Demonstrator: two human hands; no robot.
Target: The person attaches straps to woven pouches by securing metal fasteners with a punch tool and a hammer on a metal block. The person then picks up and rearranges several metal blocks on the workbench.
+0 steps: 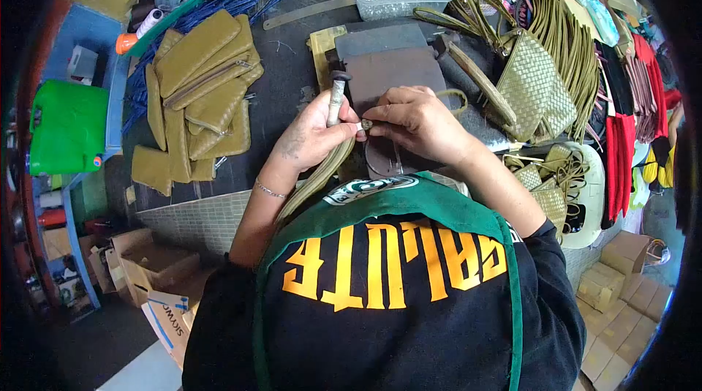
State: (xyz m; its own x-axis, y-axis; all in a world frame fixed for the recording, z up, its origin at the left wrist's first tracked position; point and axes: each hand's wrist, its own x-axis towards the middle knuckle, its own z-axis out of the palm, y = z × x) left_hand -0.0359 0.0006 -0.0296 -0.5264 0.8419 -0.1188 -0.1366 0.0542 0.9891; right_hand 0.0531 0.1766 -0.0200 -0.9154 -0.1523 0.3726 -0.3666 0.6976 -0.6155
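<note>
My left hand is closed around a pale, tape-wrapped tool with a dark flared head, standing upright. Several long olive straps pass under that hand toward my body. My right hand is closed in a pinch, its fingertips meeting my left thumb at a small dark, shiny piece, too small to name. A thin olive strap loops out beyond my right hand. Beneath both hands lies a brown work pad on the dark table.
Olive woven pouches are piled to the left. A clear bin of small metal parts stands at the back, near a metal ruler. To the right are a wooden stick, a woven bag and a white tray.
</note>
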